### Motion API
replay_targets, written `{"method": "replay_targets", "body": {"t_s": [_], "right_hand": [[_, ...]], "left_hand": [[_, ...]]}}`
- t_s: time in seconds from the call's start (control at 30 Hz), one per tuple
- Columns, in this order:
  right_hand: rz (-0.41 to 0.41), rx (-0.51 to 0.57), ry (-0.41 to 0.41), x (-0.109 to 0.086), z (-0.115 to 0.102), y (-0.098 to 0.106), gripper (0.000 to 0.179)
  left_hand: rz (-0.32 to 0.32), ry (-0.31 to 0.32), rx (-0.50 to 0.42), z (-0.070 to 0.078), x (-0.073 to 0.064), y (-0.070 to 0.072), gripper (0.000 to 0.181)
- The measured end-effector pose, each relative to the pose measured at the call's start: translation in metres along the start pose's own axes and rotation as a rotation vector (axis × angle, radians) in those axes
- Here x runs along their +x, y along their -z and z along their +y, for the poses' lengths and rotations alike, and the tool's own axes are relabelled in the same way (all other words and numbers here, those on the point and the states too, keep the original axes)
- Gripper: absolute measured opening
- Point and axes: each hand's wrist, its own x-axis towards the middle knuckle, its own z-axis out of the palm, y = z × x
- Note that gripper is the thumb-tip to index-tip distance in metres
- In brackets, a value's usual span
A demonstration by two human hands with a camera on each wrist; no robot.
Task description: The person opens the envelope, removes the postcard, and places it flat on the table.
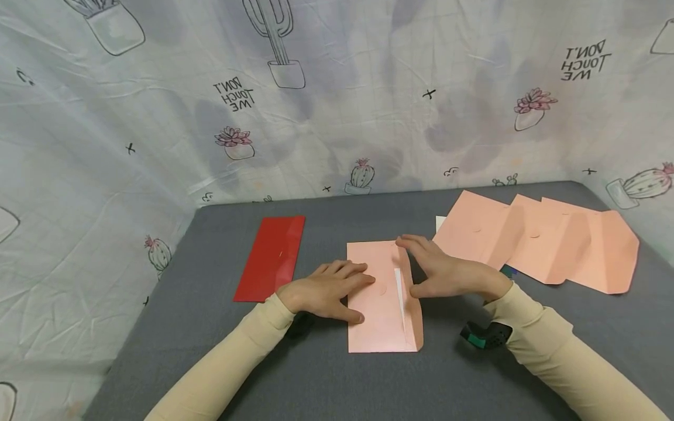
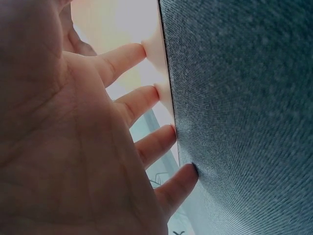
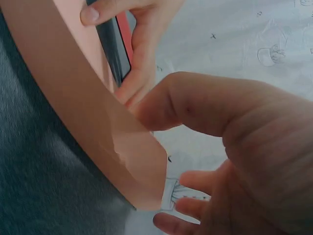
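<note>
A pale pink envelope lies upright in front of me, its flap along the right side and partly raised. A strip of white paper shows beside the fold. My left hand rests on the envelope's left part with fingers spread; in the left wrist view its fingertips press down near the envelope's edge. At the flap's upper end is my right hand, thumb and fingers spread apart. In the right wrist view its thumb touches the flap's edge, while the other fingers stand away from it.
On the left lies a red envelope. Several pink envelopes overlap at the back right, flaps unfolded, with a white corner poking out beside them. The grey table meets a patterned cloth backdrop.
</note>
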Motion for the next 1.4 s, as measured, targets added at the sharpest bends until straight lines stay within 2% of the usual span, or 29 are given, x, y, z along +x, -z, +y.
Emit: {"method": "replay_targets", "body": {"t_s": [0.13, 0.27, 0.53, 0.7, 1.0, 1.27, 1.4], "right_hand": [[0.007, -0.084, -0.007, 0.001, 0.002, 0.000, 0.075], [0.058, -0.162, -0.020, 0.004, 0.005, -0.003, 0.060], [0.156, -0.349, -0.004, 0.008, 0.014, -0.010, 0.045], [0.188, -0.381, -0.001, 0.008, 0.013, -0.015, 0.046], [0.174, -0.367, -0.020, 0.010, 0.013, -0.016, 0.045], [0.198, -0.410, 0.003, 0.010, 0.017, -0.017, 0.055], [0.149, -0.435, -0.030, 0.011, 0.016, -0.018, 0.072]], "left_hand": [[0.004, 0.002, 0.001, -0.001, -0.001, -0.001, 0.073], [0.008, -0.002, 0.002, -0.001, -0.001, -0.001, 0.073], [0.010, -0.004, 0.007, -0.002, -0.001, -0.002, 0.073], [0.008, -0.004, 0.004, -0.002, 0.000, -0.002, 0.074], [0.012, -0.001, 0.017, -0.002, 0.000, -0.001, 0.073], [0.005, -0.003, 0.013, -0.001, -0.001, -0.001, 0.073], [0.007, -0.005, 0.013, -0.001, -0.001, -0.001, 0.074]]}}
